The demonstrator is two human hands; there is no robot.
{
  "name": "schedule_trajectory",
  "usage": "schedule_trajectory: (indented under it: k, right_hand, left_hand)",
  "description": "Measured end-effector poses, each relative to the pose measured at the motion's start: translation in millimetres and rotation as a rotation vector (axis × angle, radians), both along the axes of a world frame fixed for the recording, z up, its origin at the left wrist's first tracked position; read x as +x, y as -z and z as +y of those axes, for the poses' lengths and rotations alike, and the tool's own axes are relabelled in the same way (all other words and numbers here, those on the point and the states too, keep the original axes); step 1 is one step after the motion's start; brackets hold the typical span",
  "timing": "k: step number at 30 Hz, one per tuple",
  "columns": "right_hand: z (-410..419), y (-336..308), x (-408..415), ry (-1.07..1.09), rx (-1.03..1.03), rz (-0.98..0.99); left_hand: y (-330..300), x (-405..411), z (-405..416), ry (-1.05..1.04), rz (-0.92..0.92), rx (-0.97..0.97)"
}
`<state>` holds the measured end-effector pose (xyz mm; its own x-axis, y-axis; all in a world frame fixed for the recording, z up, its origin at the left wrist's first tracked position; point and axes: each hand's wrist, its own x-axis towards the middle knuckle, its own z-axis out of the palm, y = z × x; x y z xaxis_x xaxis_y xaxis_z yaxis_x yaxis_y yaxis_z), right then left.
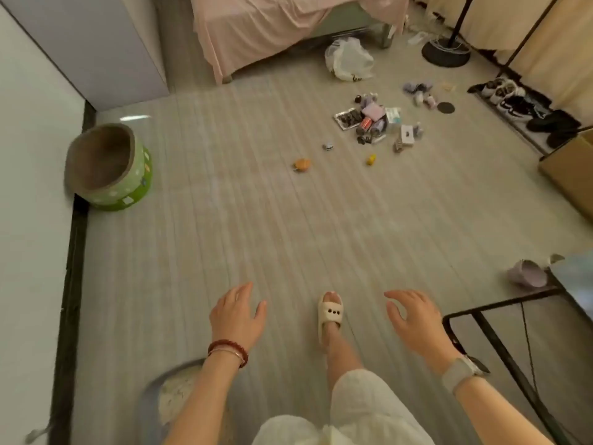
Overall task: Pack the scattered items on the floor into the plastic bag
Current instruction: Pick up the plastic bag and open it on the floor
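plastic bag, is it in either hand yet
No, the plastic bag lies on the floor by the bed, and the left hand and right hand hold nothing.

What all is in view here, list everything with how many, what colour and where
plastic bag: one, white, crumpled on the floor by the bed's foot
scattered items: a pile, mixed colours, floor just in front of the bag
orange item: one, lying apart, nearer than the pile
yellow item: one, small, near the pile
bed: one, pink sheet, top
green tub: one, tipped on its side, by the left wall
shoes: several, dark and white, on a rack at right
fan base: one, black, top right
cardboard box: one, brown, right edge
slipper: one, cream, on the foot
hands: left and right, both open, holding nothing
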<state>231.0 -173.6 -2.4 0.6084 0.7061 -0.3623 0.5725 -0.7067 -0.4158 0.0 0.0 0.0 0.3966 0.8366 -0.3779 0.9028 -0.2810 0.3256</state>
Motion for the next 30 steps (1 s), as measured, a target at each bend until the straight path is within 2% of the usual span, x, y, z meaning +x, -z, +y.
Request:
schedule_trajectory:
  k: [5,12,20,25,30]
  right_hand:
    - [101,18,78,0.018,-0.018,0.083]
    - [283,-9,187,-0.065,-0.037,0.122]
    - [456,-2,245,-0.157,-0.039,0.169]
    - [606,0,302,-0.105,0.043,0.103]
    - [769,-26,374,-0.098,0.085,0.061]
  left_hand:
    - [16,76,93,-0.025,0.021,-0.025]
    - [-21,205,252,0.027,-0.067,0.063]
    - [-10,258,393,-0.074,-0.024,-0.021]
    - [-12,290,557,-0.137,-0.032,0.061]
    - [-39,364,736,-0.055,-0.079,0.175]
